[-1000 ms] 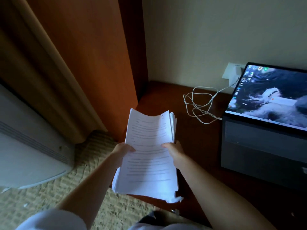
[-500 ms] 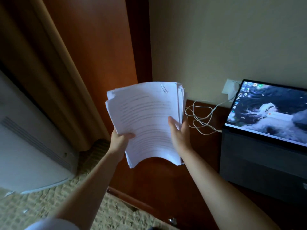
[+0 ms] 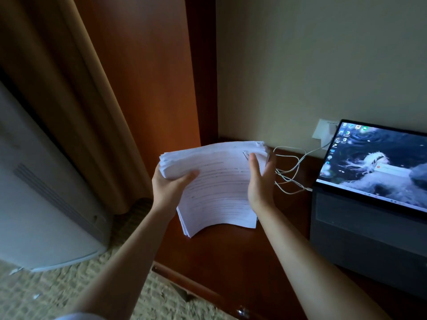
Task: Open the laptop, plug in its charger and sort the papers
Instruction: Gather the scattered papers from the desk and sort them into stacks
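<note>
Midway: a thick stack of papers [image 3: 217,185] held above the wooden desk [image 3: 231,262], prone to slipping.

Only the left hand [image 3: 169,190] grasps the stack, thumb over its near left corner; the right hand [image 3: 261,181] lies flat and straight-fingered against the right edge, beside a paper clip [image 3: 246,155]. With the sheets sagging and fanned, a loose pinch could let them slide onto the carpet [image 3: 92,285]. A sideways swing could also snag the white charger cable [image 3: 291,172], which runs from the wall socket [image 3: 324,130] to the open laptop [image 3: 369,192].
</note>
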`<action>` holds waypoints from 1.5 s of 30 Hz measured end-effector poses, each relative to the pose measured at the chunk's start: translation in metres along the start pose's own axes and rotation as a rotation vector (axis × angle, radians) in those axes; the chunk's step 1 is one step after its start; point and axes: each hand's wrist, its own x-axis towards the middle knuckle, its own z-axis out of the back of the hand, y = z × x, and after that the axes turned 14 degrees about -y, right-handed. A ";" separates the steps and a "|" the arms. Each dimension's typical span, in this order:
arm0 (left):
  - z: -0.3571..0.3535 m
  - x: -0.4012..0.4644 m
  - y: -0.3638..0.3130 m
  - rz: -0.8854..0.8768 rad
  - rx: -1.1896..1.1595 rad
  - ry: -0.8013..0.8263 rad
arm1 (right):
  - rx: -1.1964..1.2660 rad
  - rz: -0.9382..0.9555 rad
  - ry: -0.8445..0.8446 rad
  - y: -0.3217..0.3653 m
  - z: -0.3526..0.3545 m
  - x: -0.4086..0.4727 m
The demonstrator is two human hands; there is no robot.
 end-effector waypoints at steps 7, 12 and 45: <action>-0.007 0.004 -0.015 -0.083 0.027 -0.083 | -0.022 -0.131 -0.254 0.023 -0.027 0.015; -0.020 0.011 -0.025 -0.029 0.002 -0.182 | -0.070 -0.118 -0.279 0.023 -0.029 0.017; -0.009 0.009 0.059 0.161 0.124 0.003 | -0.130 -0.406 0.215 -0.051 0.008 0.013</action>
